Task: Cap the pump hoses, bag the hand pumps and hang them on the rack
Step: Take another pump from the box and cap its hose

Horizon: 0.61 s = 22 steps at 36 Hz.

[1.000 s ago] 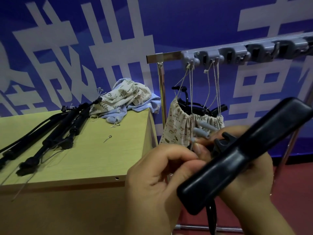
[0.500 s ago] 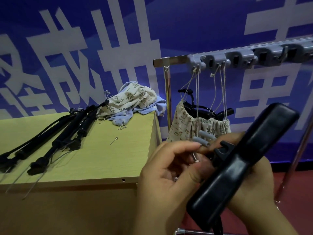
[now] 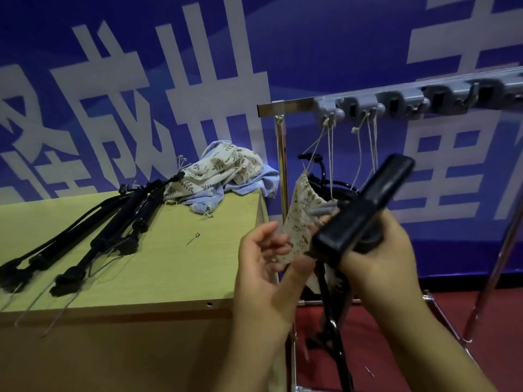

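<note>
The right hand (image 3: 379, 258), at centre right of the frame, grips a black hand pump (image 3: 365, 210) below its broad handle, which now tilts up toward the upper right and sits higher and further from the camera than half a second ago. The left hand (image 3: 266, 267), at lower centre, has come off the pump: its fingers were curled in close against the fitting, and now they are spread and loosely bent, palm turned toward the pump, holding nothing. A thin black hose (image 3: 332, 321) hangs down from the pump between the two wrists toward the bottom edge. Small grey pieces (image 3: 322, 209) show just left of the pump body; what they are is unclear.

Just behind the hands a printed drawstring bag (image 3: 300, 219) hangs by its cords from the grey hooks of the rack (image 3: 368, 101) at upper right, with black pump parts showing in its mouth. On the wooden surface (image 3: 175, 267) to the left lie more black pumps (image 3: 113, 230), a heap of cloth bags (image 3: 223, 171) and one small metal needle (image 3: 194, 238)
</note>
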Each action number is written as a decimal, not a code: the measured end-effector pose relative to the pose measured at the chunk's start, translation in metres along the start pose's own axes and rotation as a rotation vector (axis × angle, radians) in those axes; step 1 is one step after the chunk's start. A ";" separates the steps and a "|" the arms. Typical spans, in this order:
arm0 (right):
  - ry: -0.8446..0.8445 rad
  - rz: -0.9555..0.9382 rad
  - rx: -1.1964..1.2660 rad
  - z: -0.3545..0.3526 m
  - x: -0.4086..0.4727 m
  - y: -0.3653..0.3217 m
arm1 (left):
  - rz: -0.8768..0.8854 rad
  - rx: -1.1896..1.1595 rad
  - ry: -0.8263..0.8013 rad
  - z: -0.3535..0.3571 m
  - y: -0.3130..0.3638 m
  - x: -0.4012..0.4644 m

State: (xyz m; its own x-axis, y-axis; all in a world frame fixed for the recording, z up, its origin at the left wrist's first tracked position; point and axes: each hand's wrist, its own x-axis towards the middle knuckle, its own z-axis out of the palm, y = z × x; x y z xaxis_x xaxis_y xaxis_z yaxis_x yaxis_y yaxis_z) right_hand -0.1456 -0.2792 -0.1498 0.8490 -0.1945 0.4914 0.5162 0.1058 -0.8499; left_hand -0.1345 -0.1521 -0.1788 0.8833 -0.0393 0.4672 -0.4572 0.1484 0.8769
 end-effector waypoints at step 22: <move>-0.333 0.178 0.576 -0.014 0.037 -0.022 | -0.080 -0.042 -0.125 0.007 0.018 0.018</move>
State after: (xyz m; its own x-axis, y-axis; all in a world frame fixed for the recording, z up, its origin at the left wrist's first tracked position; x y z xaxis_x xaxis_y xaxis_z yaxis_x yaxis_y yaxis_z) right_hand -0.1270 -0.3025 -0.1157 0.8685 0.1747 0.4640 0.2648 0.6277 -0.7321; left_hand -0.1272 -0.1572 -0.1542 0.8959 -0.1749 0.4083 -0.3785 0.1804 0.9078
